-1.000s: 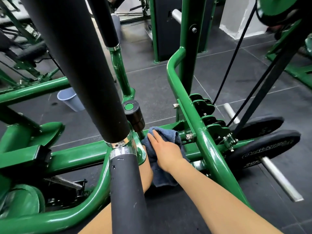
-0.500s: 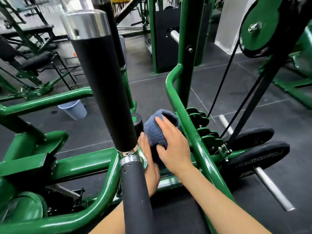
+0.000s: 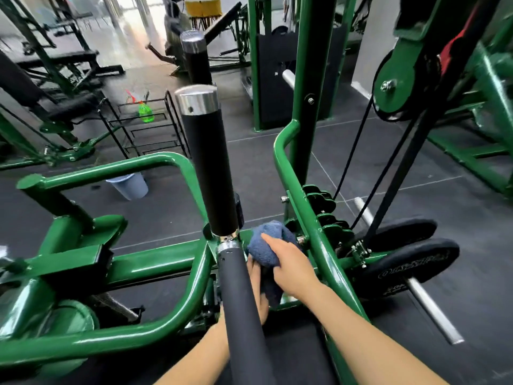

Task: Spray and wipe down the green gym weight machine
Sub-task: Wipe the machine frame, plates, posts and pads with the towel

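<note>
The green weight machine (image 3: 155,259) fills the view with glossy tubes around me. A bunched blue cloth (image 3: 266,243) sits at the joint where the cross tube meets the right curved tube (image 3: 313,226). My right hand (image 3: 294,270) lies over the cloth and grips it, index finger stretched along the top. My left hand (image 3: 258,290) is just below the cloth, touching its hanging end, mostly hidden behind a black padded bar (image 3: 241,315); its fingers do not show.
An upright black padded handle (image 3: 211,173) with a chrome cap stands right in front of me. Black weight plates (image 3: 410,262) on a steel bar sit at the right. A pale bucket (image 3: 130,186) and a green bottle (image 3: 145,112) on a black rack are behind.
The view has tilted up, showing more of the gym. My right hand and the cloth stay at the joint between the tubes, and my left hand has slipped lower behind the padded bar.
</note>
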Motion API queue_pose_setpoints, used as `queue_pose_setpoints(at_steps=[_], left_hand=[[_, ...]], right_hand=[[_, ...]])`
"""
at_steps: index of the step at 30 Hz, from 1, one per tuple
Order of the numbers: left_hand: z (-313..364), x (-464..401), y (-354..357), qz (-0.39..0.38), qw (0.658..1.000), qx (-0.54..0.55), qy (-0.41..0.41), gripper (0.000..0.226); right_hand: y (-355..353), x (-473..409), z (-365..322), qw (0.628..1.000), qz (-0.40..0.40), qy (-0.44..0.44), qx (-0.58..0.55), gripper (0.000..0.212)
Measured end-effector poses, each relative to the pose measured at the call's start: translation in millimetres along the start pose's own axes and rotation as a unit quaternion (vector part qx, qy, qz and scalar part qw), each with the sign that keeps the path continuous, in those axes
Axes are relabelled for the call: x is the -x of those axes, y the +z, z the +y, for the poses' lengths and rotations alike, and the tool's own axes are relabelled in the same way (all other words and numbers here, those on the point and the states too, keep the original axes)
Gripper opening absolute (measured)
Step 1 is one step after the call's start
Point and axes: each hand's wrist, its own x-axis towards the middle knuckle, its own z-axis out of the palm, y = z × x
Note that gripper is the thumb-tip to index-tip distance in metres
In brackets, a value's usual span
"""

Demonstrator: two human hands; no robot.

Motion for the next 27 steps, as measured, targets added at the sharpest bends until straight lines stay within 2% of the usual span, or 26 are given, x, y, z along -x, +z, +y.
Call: queue_pose_setpoints(at_steps=[2, 6, 11, 16, 21, 27], left_hand=[[7.0, 4.5, -3.1, -0.047, 0.999, -0.018, 0.010, 0.079], [14.3, 24.3, -7.4, -0.018, 0.999, -0.023, 0.045, 0.076], [44.7, 60.8, -10.8, -0.013, 0.993, 0.072, 0.091, 0.072], [93.5, 101.5, -27.3, -0.036, 0.985, 0.156, 0.056, 0.087], [150.7, 129.1, -41.6, -0.050, 0.982, 0.179, 0.043, 0.102], [216.9, 122.8, -78.7, 0.027, 0.976, 0.215, 0.008, 0.118]], right_hand=[[-4.1, 13.2, 3.6, 0.998, 0.003, 0.036, -0.047, 0.084], [-14.2, 49.9, 2.1, 0.992, 0.013, 0.065, -0.109, 0.080], [-45.5, 86.8, 0.9, 0.992, 0.020, 0.084, -0.091, 0.076], [-86.2, 119.8, -12.5, 0.994, 0.011, 0.078, -0.076, 0.071], [-126.9, 152.5, -21.8, 0.995, 0.019, 0.076, -0.059, 0.068], [-178.0, 192.0, -40.2, 0.982, 0.087, 0.119, -0.115, 0.064]])
